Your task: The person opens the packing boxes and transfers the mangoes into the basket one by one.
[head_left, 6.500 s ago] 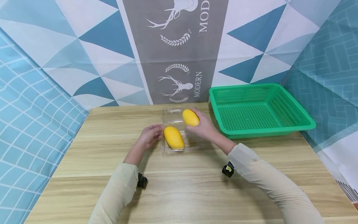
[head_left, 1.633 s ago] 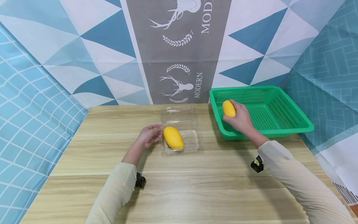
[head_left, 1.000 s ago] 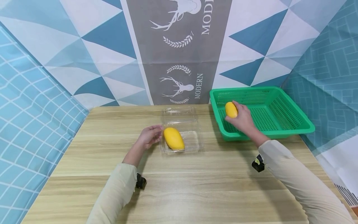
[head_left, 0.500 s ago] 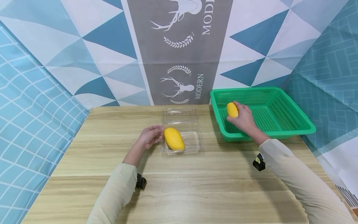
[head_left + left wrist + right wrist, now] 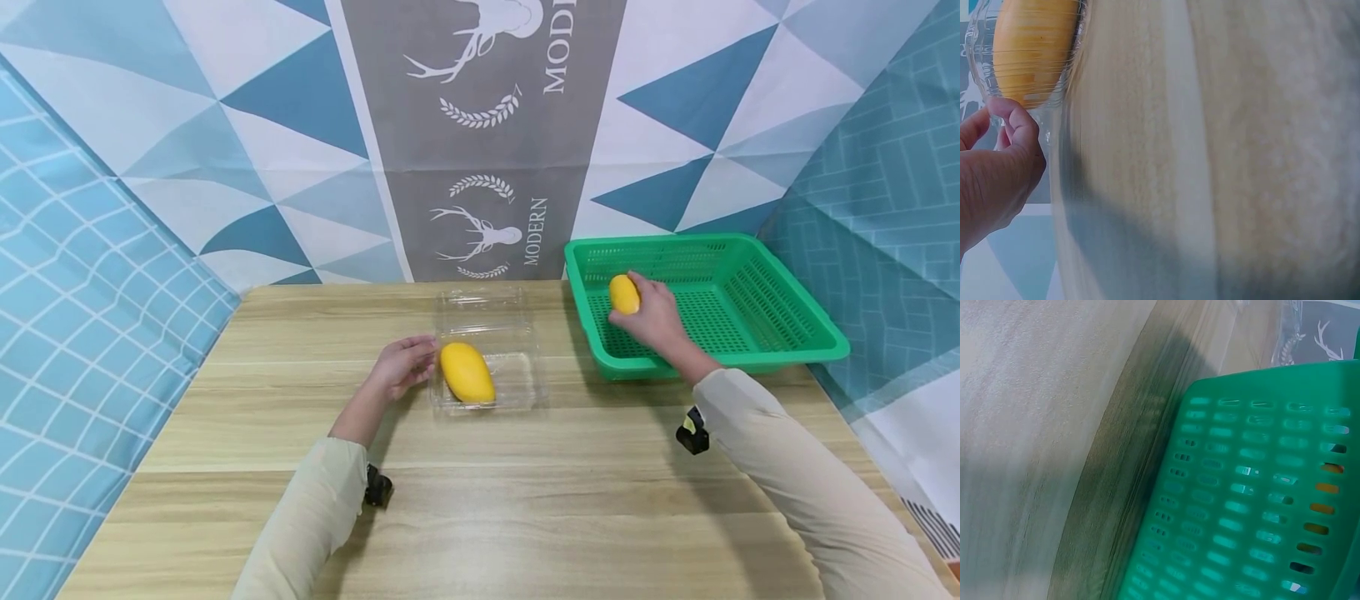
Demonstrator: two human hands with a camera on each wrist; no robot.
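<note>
In the head view, my right hand (image 5: pixel 654 318) grips a yellow mango (image 5: pixel 624 294) between thumb and fingers, inside the left part of the green basket (image 5: pixel 806 346). Bits of orange-yellow show through the slots of the basket wall (image 5: pixel 1254 434) in the right wrist view, where the hand itself is hidden. A second mango (image 5: pixel 467 372) lies in the left half of an open clear plastic container (image 5: pixel 517 379). At that container's left side, my left hand (image 5: pixel 405 365) pinches its rim with the fingertips. The left wrist view shows the fingers (image 5: pixel 1019 122) against the clear wall, below the mango.
The container's hinged lid (image 5: pixel 483 310) lies folded back towards the wall. Both stand on a wooden table (image 5: pixel 480 508), with the basket at its back right corner. A patterned cloth (image 5: pixel 480 158) hangs right behind the table, with others at the sides.
Since the oldest frame, my right hand has carried its mango rightwards from the clear container into the basket. Over the last second it barely moves. My left hand stays at the container.
</note>
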